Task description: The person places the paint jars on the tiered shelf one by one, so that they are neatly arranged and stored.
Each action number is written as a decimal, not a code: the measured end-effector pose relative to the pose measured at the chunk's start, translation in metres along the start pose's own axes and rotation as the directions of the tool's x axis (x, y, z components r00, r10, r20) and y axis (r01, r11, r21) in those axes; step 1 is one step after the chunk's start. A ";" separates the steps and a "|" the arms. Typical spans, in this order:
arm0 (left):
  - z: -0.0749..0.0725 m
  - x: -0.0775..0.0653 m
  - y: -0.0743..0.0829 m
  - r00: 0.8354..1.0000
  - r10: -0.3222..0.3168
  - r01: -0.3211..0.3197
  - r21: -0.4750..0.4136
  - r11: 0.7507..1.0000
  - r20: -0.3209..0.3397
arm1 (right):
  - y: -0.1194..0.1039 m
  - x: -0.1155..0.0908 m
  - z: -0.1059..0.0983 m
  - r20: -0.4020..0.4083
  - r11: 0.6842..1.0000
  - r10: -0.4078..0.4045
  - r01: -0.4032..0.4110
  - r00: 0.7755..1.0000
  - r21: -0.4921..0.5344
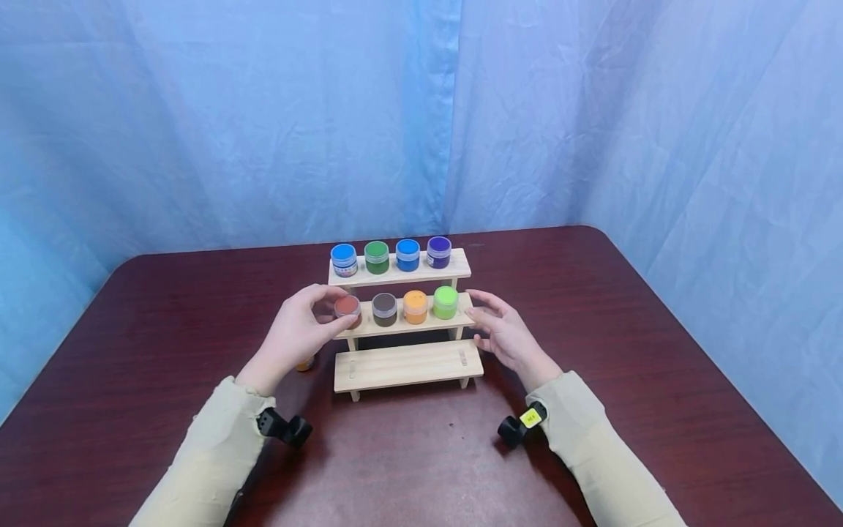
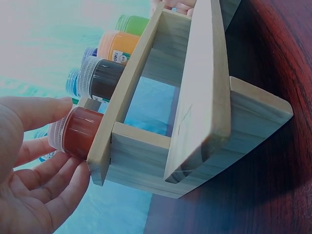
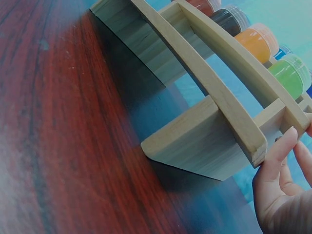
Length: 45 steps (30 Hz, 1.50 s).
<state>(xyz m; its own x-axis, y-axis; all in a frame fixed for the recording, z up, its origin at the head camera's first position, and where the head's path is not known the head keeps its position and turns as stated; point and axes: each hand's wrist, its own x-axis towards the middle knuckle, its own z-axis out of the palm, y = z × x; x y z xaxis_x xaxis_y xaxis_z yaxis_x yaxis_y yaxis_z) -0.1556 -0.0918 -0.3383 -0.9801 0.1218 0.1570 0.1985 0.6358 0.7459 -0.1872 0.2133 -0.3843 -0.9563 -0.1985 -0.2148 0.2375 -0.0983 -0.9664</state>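
A three-step wooden rack [image 1: 408,366] stands on the table. My left hand [image 1: 299,326] curls its thumb and fingers around a reddish-brown paint jar [image 2: 83,131] at the left end of the middle step. Beside that jar, on the same step, are a dark brown jar [image 1: 385,310], an orange jar [image 1: 415,307] and a light green jar [image 1: 445,303]. At the step's right end, my right hand [image 1: 507,333] grips the rack with thumb and fingertips, its thumb [image 3: 282,146] just under the board.
Along the top step sit a blue jar [image 1: 344,260], a green jar [image 1: 377,258], another blue jar [image 1: 407,255] and a purple jar [image 1: 438,252]. A small orange jar [image 1: 304,364] is on the dark red table [image 1: 421,468], partly hidden by the left wrist. Blue curtains [image 1: 296,132] hang behind.
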 end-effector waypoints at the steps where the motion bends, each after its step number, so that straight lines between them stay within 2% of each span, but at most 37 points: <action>1: 0.000 0.000 0.000 1.000 -0.002 0.002 0.000 1.000 0.001 | 0.000 0.000 0.000 0.001 1.000 -0.002 0.002 1.000 -0.001; 8: -0.002 -0.001 0.000 1.000 0.000 0.000 0.000 1.000 0.007 | 0.000 0.000 0.001 -0.006 1.000 0.004 -0.005 1.000 -0.002; 16: -0.009 -0.003 0.001 1.000 0.001 0.000 -0.066 0.998 0.010 | 0.000 -0.001 0.001 -0.006 1.000 -0.002 0.002 1.000 -0.001; 21: -0.014 -0.007 0.000 0.998 0.046 -0.049 -0.079 0.996 -0.039 | 0.001 0.000 0.001 -0.013 1.000 0.008 -0.008 1.000 0.003; 29: -0.025 -0.014 -0.001 0.987 0.105 -0.110 -0.039 0.993 -0.123 | 0.000 0.000 0.001 -0.007 1.000 -0.002 0.002 1.000 0.000; 36: -0.033 -0.021 -0.006 0.964 0.157 -0.163 -0.014 0.986 -0.215 | 0.001 0.000 0.001 -0.009 1.000 0.002 -0.002 1.000 0.008; 45: -0.043 -0.030 -0.016 0.959 0.139 -0.135 0.033 0.990 -0.245 | 0.000 -0.001 0.001 -0.006 1.000 0.002 -0.002 1.000 0.008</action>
<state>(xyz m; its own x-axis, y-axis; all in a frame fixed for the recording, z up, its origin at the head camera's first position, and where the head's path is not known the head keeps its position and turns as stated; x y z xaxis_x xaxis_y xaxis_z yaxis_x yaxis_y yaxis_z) -0.1289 -0.1382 -0.3270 -0.9105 0.0187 0.4131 0.3289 0.6384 0.6959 -0.1863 0.2125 -0.3837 -0.9569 -0.1931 -0.2171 0.2403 -0.1056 -0.9649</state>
